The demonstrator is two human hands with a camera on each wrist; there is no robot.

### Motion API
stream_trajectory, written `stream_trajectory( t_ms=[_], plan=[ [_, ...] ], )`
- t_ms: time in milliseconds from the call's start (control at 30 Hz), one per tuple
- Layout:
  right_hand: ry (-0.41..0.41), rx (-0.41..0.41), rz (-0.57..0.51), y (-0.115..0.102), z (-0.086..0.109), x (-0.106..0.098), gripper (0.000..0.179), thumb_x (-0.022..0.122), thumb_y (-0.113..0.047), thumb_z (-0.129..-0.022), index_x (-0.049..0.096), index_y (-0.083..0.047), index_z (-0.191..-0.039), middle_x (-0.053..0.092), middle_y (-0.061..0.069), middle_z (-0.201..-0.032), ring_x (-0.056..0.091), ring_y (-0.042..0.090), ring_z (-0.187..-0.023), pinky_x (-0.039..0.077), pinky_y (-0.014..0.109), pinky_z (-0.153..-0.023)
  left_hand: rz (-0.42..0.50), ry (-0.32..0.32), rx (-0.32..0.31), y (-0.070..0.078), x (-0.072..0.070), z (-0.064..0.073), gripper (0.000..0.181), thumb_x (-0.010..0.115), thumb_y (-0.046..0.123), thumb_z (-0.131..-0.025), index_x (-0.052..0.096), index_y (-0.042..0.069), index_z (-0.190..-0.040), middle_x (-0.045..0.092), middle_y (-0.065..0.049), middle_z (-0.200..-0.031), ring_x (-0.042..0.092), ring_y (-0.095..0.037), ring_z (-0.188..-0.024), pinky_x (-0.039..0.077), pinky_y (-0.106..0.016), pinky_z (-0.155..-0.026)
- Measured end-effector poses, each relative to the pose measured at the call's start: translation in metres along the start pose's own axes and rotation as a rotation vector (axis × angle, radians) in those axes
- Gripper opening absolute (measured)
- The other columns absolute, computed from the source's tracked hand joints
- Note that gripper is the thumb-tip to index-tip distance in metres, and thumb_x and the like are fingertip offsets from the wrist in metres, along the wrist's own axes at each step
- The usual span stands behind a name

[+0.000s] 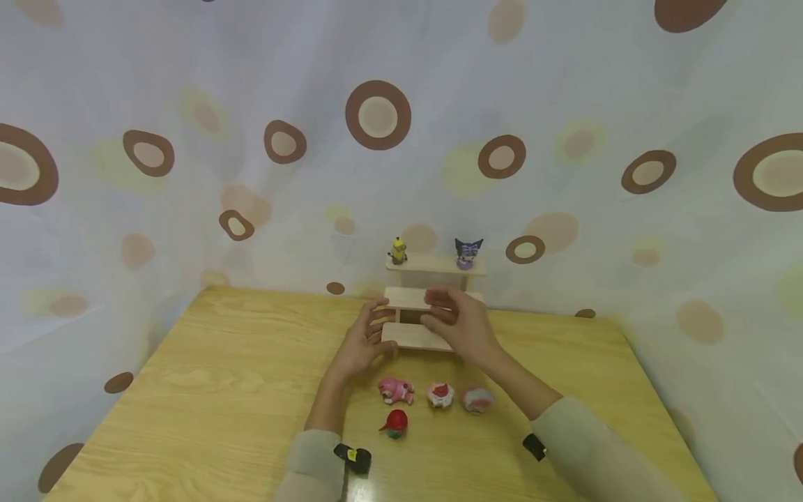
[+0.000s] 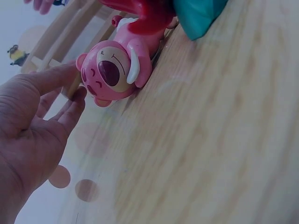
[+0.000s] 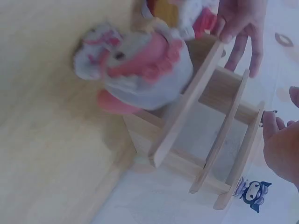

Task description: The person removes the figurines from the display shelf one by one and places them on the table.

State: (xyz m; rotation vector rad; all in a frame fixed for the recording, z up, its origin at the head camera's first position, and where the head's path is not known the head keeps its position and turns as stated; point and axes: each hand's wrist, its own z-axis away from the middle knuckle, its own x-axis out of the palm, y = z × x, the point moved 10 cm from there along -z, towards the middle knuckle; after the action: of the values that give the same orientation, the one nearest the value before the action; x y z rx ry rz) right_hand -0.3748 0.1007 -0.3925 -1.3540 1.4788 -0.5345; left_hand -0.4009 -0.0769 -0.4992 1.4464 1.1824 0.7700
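Observation:
A small three-tier wooden shelf [image 1: 417,337] stands at the back of the table. My left hand [image 1: 364,341] is at its left end, thumb by the lowest board's front corner and fingers along the side; in the left wrist view the fingertips of this hand [image 2: 37,116] meet the shelf's end. Over the right half of the boards, my right hand [image 1: 465,328] has its fingers spread and loosely bent, nothing between them. On the top board are a yellow goggled figurine [image 1: 398,252] at left and a black-and-purple eared figurine [image 1: 467,253] at right.
Before the shelf lie a pink bear figurine [image 1: 396,391], a white figurine with red [image 1: 441,395] and a grey-and-pink figurine [image 1: 477,401]. Nearer is a red-and-green figurine [image 1: 395,423]. Behind the wooden table [image 1: 251,390] hangs a patterned cloth [image 1: 426,90].

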Motion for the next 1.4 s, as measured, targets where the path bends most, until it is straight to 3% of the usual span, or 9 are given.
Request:
stream_trajectory(
  t_ms=[200,367,533,667,767,867,1133,1400],
  plan=[
    [0.1,-0.042,0.069,-0.005,-0.04,-0.013,0.039,0.073,-0.003,-0.1,0.061,0.006,-0.136,0.066,0.026,-0.134,0.066,0.038,-0.128,0.057,0.037,-0.104,0.006,-0.002,0.007,-0.002,0.001,0.001,0.083,0.077,-0.007,-0.092,0.036,0.019,-0.159,0.051,-0.018,-0.155,0.048,-0.047,-0.144,0.034,-0.059,-0.123],
    [0.121,-0.036,0.085,-0.011,-0.072,-0.019,0.043,0.07,-0.006,-0.102,0.059,0.004,-0.142,0.063,0.026,-0.141,0.062,0.036,-0.134,0.055,0.039,-0.108,0.008,0.001,0.006,-0.003,0.002,-0.001,0.084,0.077,-0.007,-0.092,0.037,0.022,-0.159,0.052,-0.016,-0.155,0.048,-0.045,-0.145,0.033,-0.059,-0.123],
    [0.079,-0.002,0.129,-0.016,-0.097,-0.013,0.045,0.067,-0.008,-0.104,0.056,0.0,-0.146,0.06,0.018,-0.148,0.057,0.032,-0.139,0.054,0.039,-0.11,0.011,0.0,-0.002,-0.003,0.003,-0.001,0.083,0.077,-0.006,-0.092,0.036,0.022,-0.159,0.052,-0.015,-0.155,0.048,-0.045,-0.145,0.033,-0.059,-0.123],
    [-0.014,0.025,0.194,-0.016,-0.109,0.0,0.049,0.063,-0.007,-0.105,0.051,-0.001,-0.152,0.053,0.017,-0.154,0.052,0.035,-0.144,0.052,0.044,-0.112,0.006,-0.004,0.012,-0.002,0.003,-0.002,0.082,0.078,-0.004,-0.093,0.037,0.023,-0.159,0.052,-0.015,-0.155,0.048,-0.046,-0.145,0.033,-0.06,-0.123],
    [-0.088,0.031,0.266,-0.012,-0.115,0.013,0.052,0.063,-0.005,-0.105,0.047,0.0,-0.154,0.049,0.02,-0.155,0.052,0.039,-0.142,0.052,0.046,-0.112,0.002,-0.008,0.016,-0.002,0.004,-0.003,0.082,0.077,-0.003,-0.093,0.036,0.023,-0.159,0.051,-0.016,-0.156,0.047,-0.048,-0.145,0.032,-0.06,-0.123],
    [-0.112,0.033,0.304,-0.006,-0.118,0.021,0.05,0.064,-0.001,-0.104,0.049,0.003,-0.151,0.052,0.023,-0.148,0.059,0.042,-0.133,0.054,0.045,-0.11,-0.002,-0.008,-0.004,-0.005,0.004,-0.002,0.083,0.077,-0.004,-0.093,0.036,0.024,-0.159,0.051,-0.016,-0.156,0.047,-0.047,-0.145,0.033,-0.059,-0.123],
    [-0.008,0.054,0.316,0.001,-0.124,0.022,0.033,0.067,-0.007,-0.105,0.059,-0.001,-0.137,0.064,0.017,-0.127,0.071,0.035,-0.112,0.06,0.042,-0.097,-0.014,-0.005,0.009,-0.002,-0.001,0.001,0.082,0.077,-0.003,-0.094,0.035,0.023,-0.159,0.05,-0.018,-0.156,0.047,-0.049,-0.144,0.033,-0.06,-0.123],
    [0.002,0.015,0.322,-0.007,-0.105,0.02,0.032,0.069,-0.01,-0.104,0.06,0.0,-0.133,0.071,0.015,-0.121,0.073,0.032,-0.106,0.061,0.042,-0.094,-0.004,0.004,-0.005,-0.006,-0.002,-0.001,0.082,0.077,-0.004,-0.093,0.037,0.024,-0.159,0.052,-0.015,-0.155,0.049,-0.044,-0.144,0.033,-0.056,-0.124]
  ],
)
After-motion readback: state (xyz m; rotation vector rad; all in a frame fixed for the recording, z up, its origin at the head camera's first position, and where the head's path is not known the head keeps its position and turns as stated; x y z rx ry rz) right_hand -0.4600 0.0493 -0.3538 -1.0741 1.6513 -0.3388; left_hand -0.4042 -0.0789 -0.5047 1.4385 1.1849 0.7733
